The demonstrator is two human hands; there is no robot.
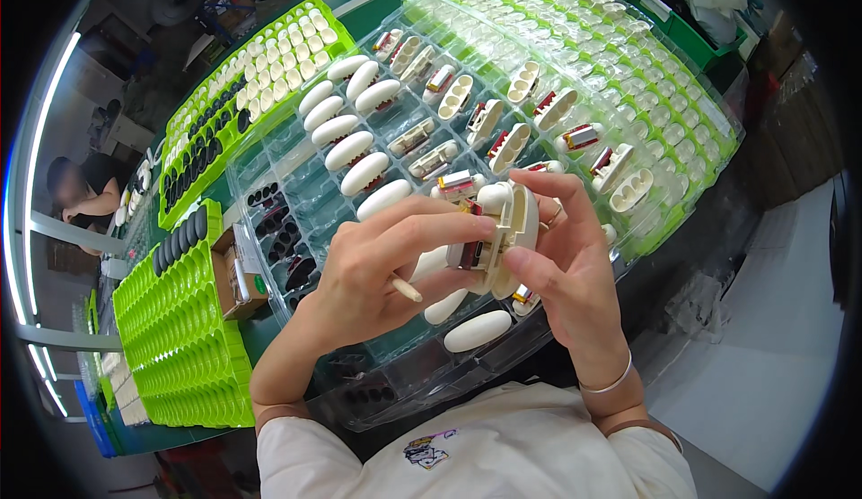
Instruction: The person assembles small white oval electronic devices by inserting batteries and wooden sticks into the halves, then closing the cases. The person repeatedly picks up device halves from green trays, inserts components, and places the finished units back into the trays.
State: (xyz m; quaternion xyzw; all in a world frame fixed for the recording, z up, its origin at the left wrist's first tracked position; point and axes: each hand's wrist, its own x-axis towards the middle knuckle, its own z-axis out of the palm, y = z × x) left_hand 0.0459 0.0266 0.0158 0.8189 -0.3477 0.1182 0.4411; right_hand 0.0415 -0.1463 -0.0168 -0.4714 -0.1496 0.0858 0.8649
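Observation:
Between my two hands, above the clear tray, is a white oval casing (pixel 525 239) with its inner parts showing. My left hand (pixel 359 275) is closed on its left side, fingertips pressing a dark and red-wired inner part (pixel 465 252). A beige pointed stick (pixel 406 289) is tucked between the fingers of that hand. My right hand (pixel 575 275) grips the casing's right side with thumb and fingers. Just below, a closed white oval piece (pixel 478 331) lies in the clear tray (pixel 395 355). Both palms are partly hidden.
The clear tray holds rows of white ovals (pixel 348 151) and opened casings (pixel 510 147). Green trays (pixel 180 328) stand left, one with black pieces (pixel 190 165) and cream cups (pixel 285 66). Stacked clear and green trays (pixel 646 95) stand right. Another person (pixel 90 196) sits far left.

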